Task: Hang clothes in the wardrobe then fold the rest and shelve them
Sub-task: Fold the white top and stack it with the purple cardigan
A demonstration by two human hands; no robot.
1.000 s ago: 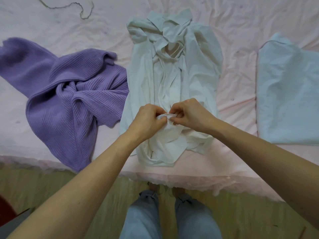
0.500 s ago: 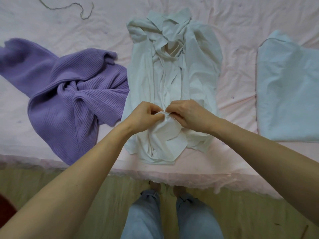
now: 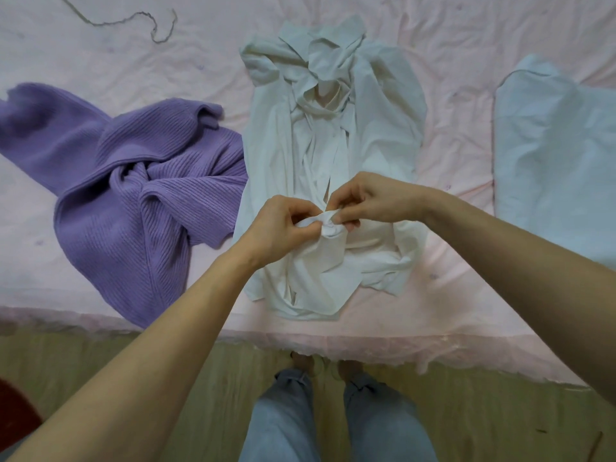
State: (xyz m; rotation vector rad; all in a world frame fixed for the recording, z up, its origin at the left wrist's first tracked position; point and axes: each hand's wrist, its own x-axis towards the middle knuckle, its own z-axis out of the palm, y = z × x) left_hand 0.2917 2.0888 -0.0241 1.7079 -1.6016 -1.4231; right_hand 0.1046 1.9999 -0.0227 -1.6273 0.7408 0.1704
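Hands (image 3: 320, 215) pinching white garment (image 3: 333, 155) between

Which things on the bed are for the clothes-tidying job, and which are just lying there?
For the job:
white garment, pinched by left hand and right hand
purple sweater
blue cloth

Just lying about:
string
pink sheet

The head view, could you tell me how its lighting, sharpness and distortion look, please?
Head view: soft, even light, no glare; faint shadows under the white garment. Purple sweater ribs are sharp, its far-left sleeve blurry. Wide-angle stretch enlarges the forearms near the frame's edges. Both hands, left hand and right hand, are in focus.
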